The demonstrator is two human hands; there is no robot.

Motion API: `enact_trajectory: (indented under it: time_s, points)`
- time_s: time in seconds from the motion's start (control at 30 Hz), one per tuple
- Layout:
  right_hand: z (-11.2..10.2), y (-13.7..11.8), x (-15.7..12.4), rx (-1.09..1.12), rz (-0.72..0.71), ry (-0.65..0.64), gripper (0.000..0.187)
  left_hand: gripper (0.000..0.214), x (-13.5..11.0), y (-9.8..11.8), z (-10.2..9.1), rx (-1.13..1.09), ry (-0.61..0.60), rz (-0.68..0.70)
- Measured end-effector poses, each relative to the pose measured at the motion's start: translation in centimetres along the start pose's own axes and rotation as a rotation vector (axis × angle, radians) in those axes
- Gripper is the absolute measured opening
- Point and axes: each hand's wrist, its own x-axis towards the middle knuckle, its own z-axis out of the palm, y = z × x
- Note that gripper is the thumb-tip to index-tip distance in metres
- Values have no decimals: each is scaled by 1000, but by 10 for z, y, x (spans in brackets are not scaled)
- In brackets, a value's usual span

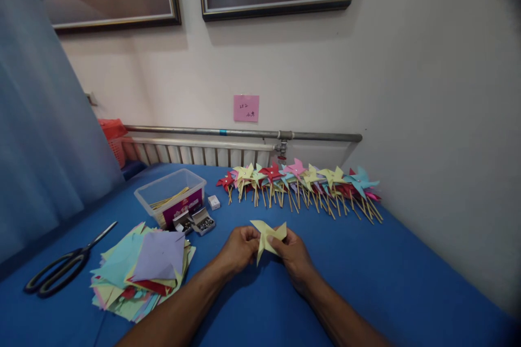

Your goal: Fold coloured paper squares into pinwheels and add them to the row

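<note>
A pale yellow paper pinwheel (265, 238) with folded blades is pinched in my right hand (295, 257), whose thumb presses near its middle. My left hand (240, 246) is just left of the pinwheel with its fingertips drawn together. What those fingers hold, if anything, is hidden. Both hands are just above the blue tabletop (260, 303). Left of them, small open boxes of metal pins (203, 223) stand by a clear plastic tub (171, 195) holding wooden sticks (171, 199).
A loose pile of coloured paper squares (160, 255) lies at the left, beside black-handled scissors (67, 268). Finished pinwheels on sticks (311, 176) line the table's back edge. A small white box (214, 202) stands near the tub. Behind are a radiator (203, 153) and pipe (252, 133).
</note>
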Motion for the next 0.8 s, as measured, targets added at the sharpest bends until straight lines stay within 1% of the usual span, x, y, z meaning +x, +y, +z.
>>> enact_trajectory:
  time_s: [0.3, 0.57, 0.8]
  points:
    - [-1, 1, 0, 15, -2, -5, 37, 6, 1, -2, 0, 16, -10, 10]
    - [-2, 2, 3, 8, 5, 7, 42, 6, 0, -1, 1, 28, 20, 26]
    - [-2, 2, 2, -2, 5, 18, 37, 10, 1, -1, 0, 19, 2, 11]
